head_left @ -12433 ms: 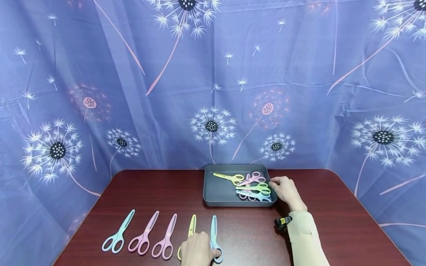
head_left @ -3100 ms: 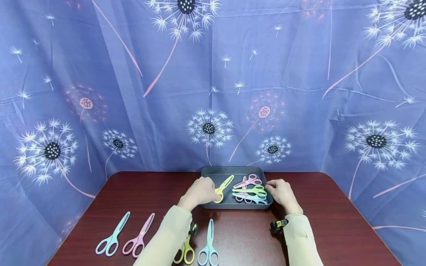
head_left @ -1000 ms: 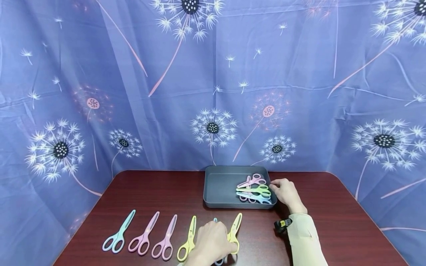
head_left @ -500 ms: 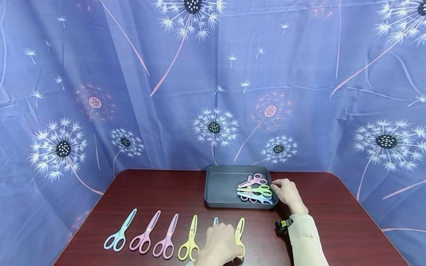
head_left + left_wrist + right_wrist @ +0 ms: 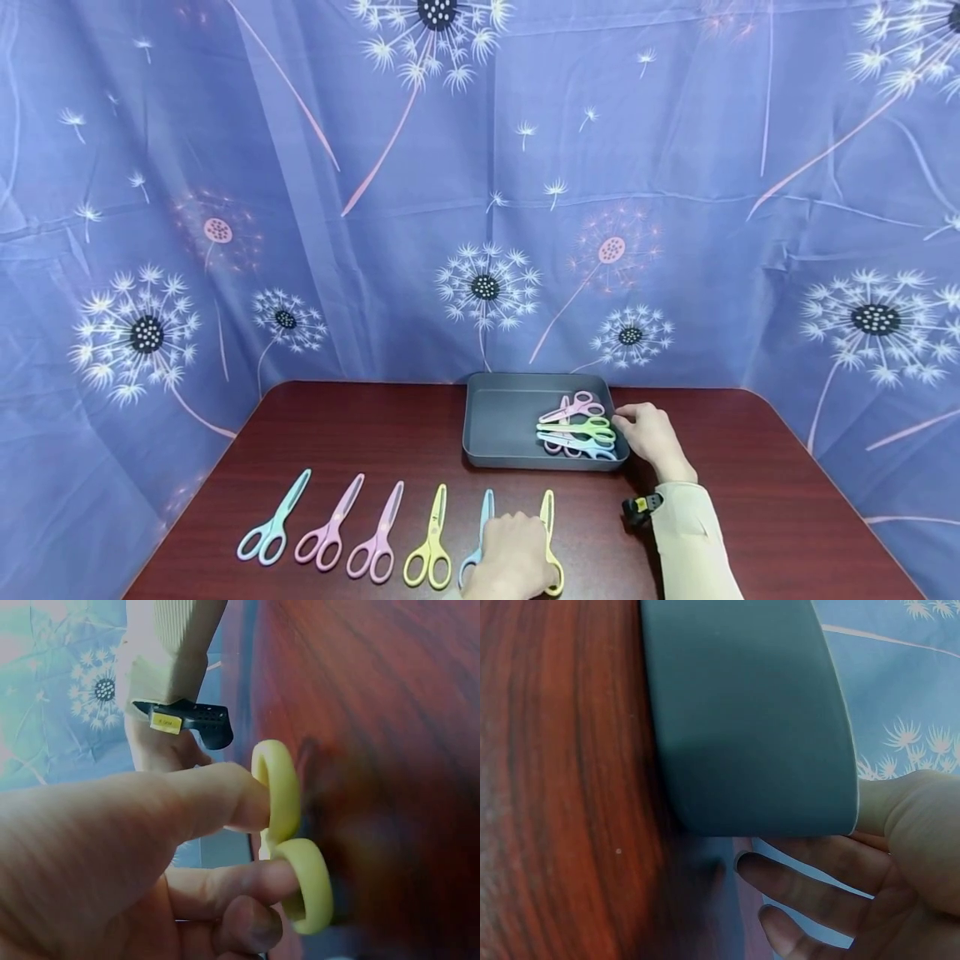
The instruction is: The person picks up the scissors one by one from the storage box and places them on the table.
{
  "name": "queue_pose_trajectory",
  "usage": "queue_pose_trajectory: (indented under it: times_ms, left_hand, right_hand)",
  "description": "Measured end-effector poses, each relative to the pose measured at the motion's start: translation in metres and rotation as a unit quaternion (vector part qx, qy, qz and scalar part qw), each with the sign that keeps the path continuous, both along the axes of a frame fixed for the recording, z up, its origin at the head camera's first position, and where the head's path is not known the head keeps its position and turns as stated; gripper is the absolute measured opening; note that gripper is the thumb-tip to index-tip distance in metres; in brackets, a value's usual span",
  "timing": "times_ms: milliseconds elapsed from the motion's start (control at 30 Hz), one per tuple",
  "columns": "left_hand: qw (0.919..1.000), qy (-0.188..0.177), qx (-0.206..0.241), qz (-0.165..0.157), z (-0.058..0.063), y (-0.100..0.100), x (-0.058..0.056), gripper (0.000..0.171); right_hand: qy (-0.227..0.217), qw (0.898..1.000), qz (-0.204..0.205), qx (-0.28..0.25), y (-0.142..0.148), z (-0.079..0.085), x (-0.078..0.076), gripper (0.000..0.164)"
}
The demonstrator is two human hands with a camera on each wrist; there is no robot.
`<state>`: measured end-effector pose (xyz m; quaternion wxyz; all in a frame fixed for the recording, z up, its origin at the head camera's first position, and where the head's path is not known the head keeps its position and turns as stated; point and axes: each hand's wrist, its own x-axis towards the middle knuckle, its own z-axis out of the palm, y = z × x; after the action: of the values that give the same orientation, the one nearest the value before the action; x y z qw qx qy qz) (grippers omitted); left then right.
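Observation:
My left hand (image 5: 513, 557) is low over the table, its thumb and a finger at the handle loops of yellow scissors (image 5: 283, 791). Those scissors lie at the right end of a row, blade pointing away from me. Beside them are light blue scissors (image 5: 487, 507), their handles partly covered by the hand. Further left lie yellow scissors (image 5: 433, 533), two pink pairs (image 5: 382, 533) and a teal pair (image 5: 278, 518). My right hand (image 5: 651, 437) grips the right wall of a grey tray (image 5: 754, 720), thumb at the rim and fingers outside.
Inside the tray (image 5: 498, 461), on its right side, pink scissors (image 5: 573, 406), green scissors (image 5: 577, 428) and light blue scissors (image 5: 577, 443) overlap, with another pink pair underneath. A patterned blue curtain (image 5: 390, 317) hangs behind the dark red table (image 5: 360, 425).
The right-hand yellow scissors came out of the tray in my left hand and now lie right of the light blue pair. The left hand has since shifted slightly right. My right hand stays at the tray.

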<state>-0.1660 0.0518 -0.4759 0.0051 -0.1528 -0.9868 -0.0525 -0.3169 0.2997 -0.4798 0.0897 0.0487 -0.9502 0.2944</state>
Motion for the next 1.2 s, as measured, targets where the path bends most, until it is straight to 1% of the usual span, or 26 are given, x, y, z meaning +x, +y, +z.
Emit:
queue_pose_trajectory:
  times_ms: [167, 300, 533, 767, 1033, 1200]
  left_hand:
    - [1.0000, 0.003, 0.009, 0.001, -0.0020, 0.0028, 0.0026, 0.036]
    - [0.9998, 0.009, 0.017, -0.007, -0.0015, 0.0021, 0.0032, 0.034]
    - [0.9999, 0.004, 0.012, -0.011, -0.0036, 0.0034, 0.0052, 0.038]
    - [0.9998, 0.007, 0.015, -0.012, -0.0041, 0.0048, 0.0057, 0.040]
    - [0.9994, -0.010, 0.028, -0.015, -0.0047, 0.0051, 0.0038, 0.040]
    - [0.9993, -0.002, 0.032, -0.020, -0.0047, 0.0061, 0.0035, 0.040]
  right_hand:
    - [0.001, 1.000, 0.000, -0.006, -0.0003, 0.0002, 0.0013, 0.024]
    - [-0.001, 1.000, -0.001, -0.006, -0.0004, 0.0006, 0.0011, 0.024]
    - [0.014, 1.000, 0.002, -0.003, 0.0008, -0.0019, 0.0015, 0.023]
    - [-0.011, 1.000, -0.004, -0.006, 0.0002, 0.0007, 0.0008, 0.025]
    - [-0.009, 1.000, -0.003, -0.007, -0.0003, 0.0002, 0.0012, 0.024]
    - [-0.012, 1.000, -0.004, -0.006, 0.0003, 0.0008, 0.0000, 0.025]
